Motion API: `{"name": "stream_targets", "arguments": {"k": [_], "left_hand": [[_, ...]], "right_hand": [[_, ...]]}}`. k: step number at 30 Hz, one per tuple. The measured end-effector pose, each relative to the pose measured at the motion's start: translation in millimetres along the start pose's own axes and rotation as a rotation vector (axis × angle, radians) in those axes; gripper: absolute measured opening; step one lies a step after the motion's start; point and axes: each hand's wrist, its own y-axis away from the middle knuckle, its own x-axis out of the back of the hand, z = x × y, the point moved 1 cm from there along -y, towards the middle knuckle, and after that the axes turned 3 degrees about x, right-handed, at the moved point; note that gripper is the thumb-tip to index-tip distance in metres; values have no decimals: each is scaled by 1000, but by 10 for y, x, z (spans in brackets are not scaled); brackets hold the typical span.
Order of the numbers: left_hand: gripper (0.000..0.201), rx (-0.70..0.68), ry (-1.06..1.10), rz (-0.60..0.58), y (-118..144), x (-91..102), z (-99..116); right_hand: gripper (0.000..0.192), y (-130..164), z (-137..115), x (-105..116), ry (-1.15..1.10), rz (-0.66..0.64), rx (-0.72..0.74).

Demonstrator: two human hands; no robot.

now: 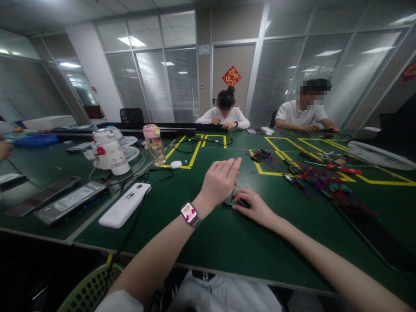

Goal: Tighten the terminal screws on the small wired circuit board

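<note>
**Green circuit board at my fingertips, a wired heap off to the right**

I have one small board in work, lying low over the green tabletop in front of me, just below my left hand and at the fingertips of my right. My right hand appears to pinch its near end between thumb and bent fingers. My left hand is raised over it with the fingers curled together; the back of the hand hides the palm, so I cannot tell whether it grasps anything. An orange speck shows beneath it, too small to name.

As for progress, I judge this board to be mid-handling, since both hands are gathered around it and it is not set aside. Nothing that shows on it tells me which part is done; most of it is covered. To my right lie the heap, tangled in red and blue wires, and a smaller wired cluster beyond it. Both lie well apart from my hands. Whether they are finished or waiting, I cannot tell, so how much is left stays open. A screwdriver with a red handle lies near the heap, out of my hands.
</note>
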Motion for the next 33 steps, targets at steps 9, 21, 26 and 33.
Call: {"name": "stream_targets", "arguments": {"k": [9, 21, 26, 33], "left_hand": [[29, 120, 155, 30, 13, -6, 3], [24, 295, 495, 47, 27, -24, 36], [35, 287, 685, 8, 4, -14, 60], [22, 423, 655, 68, -11, -23, 3]], "right_hand": [[6, -4, -26, 5, -3, 16, -1], [6, -3, -27, 9, 7, -6, -15], [6, -1, -8, -1, -7, -3, -12], [7, 0, -10, 2, -1, -11, -9]]}}
